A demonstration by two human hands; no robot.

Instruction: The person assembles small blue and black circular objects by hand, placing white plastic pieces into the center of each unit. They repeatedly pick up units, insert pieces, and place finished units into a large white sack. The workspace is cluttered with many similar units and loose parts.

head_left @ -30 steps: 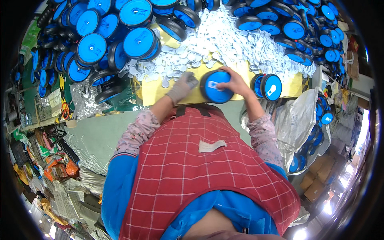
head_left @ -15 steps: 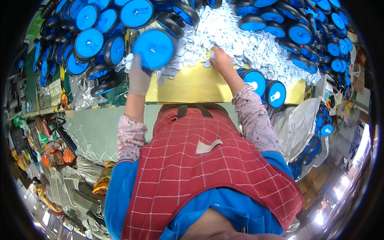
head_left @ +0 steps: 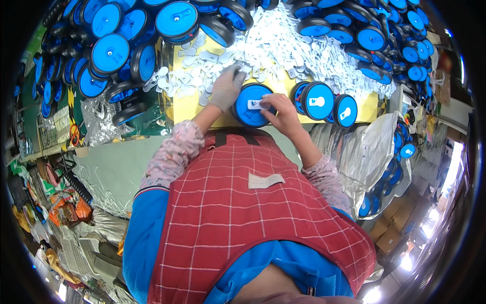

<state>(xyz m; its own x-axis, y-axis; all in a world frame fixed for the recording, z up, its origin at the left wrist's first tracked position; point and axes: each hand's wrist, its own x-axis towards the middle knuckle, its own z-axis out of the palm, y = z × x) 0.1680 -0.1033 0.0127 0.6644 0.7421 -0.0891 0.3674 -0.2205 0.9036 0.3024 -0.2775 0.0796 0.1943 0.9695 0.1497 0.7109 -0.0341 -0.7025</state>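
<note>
Standing on edge at the near rim of the yellow worktop [head_left: 195,104]: blue wheel [head_left: 251,105], black tyre, hub face turned toward the wearer, axle running roughly toward and away from the body. Lying across that face, slightly right of centre: small white label piece [head_left: 254,104], long axis running left to right.

Pressing on the right end of the label piece: right hand [head_left: 284,114], bare, fingers bunched together with tips on the piece and the disc, thumb underneath not clearly visible. Nearer hand to the label: the right, touching it.

Resting over the upper left shoulder of the wheel: left hand [head_left: 226,87], in a grey glove, fingers spread and curved on the tyre, not closed round it; steadying rather than gripping, as judged from the pose.

Lying just beyond the gloved fingers: heap of white label pieces [head_left: 283,50]. Standing just right of the handled wheel, also on edge: labelled wheels [head_left: 326,104]. Piled along the far and left edges: unlabelled blue wheels [head_left: 121,50].
</note>
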